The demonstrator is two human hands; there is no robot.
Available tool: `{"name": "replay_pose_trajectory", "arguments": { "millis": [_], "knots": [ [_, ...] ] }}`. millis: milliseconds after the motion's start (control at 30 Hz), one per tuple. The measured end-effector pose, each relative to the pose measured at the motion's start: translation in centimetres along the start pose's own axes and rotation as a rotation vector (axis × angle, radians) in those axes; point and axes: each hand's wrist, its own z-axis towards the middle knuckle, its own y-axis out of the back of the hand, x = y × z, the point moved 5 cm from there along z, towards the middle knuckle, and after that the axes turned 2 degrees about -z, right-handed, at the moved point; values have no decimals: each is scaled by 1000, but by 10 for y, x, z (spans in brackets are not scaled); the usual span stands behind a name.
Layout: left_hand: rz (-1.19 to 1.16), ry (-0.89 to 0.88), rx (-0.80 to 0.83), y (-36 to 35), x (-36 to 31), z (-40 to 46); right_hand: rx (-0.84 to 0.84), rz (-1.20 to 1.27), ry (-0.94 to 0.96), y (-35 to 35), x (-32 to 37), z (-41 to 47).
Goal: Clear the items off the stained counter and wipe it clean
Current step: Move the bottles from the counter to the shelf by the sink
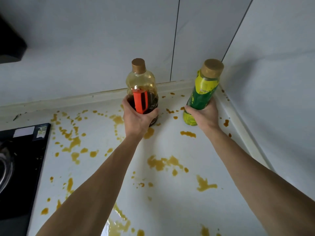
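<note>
A clear bottle [141, 84] with dark liquid, an orange handle and a tan cap stands near the back wall of the white counter [170, 193]. My left hand [138, 118] grips its lower body. A green and yellow bottle [202, 92] with a tan cap leans slightly toward the right corner. My right hand [203, 114] grips it around the lower half. Orange-brown stains [162, 162] are spattered across most of the counter, both between and around my arms.
A black gas hob [20, 167] fills the left side, its edge next to the stained area. White tiled walls [272, 74] close the counter at the back and right, meeting in a corner behind the green bottle. A dark hood edge [10, 45] hangs top left.
</note>
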Motion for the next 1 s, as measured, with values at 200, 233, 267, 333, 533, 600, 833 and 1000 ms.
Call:
{"name": "replay_pose_trajectory", "arguments": {
  "millis": [200, 233, 267, 333, 533, 600, 833, 1000],
  "knots": [
    [51, 26, 46, 30, -23, -36, 105, -17, -33, 26, 18, -59],
    [56, 35, 52, 38, -27, -46, 128, -35, -44, 31, 20, -73],
    [63, 41, 61, 46, -32, -57, 154, -50, -63, 35, 21, -89],
    [93, 50, 82, 62, -38, -83, 205, -62, -92, 46, 21, -120],
    [143, 147, 147, 119, -38, -172, 293, -89, -179, 86, 21, -214],
    [173, 175, 166, 140, -34, -202, 354, -112, -216, 102, 15, -243],
    [211, 305, 148, 203, -16, -287, 409, -227, -282, 147, 1, -327],
    [232, 363, 84, 232, -8, -332, 438, -276, -282, 161, -3, -366]
  ]
}}
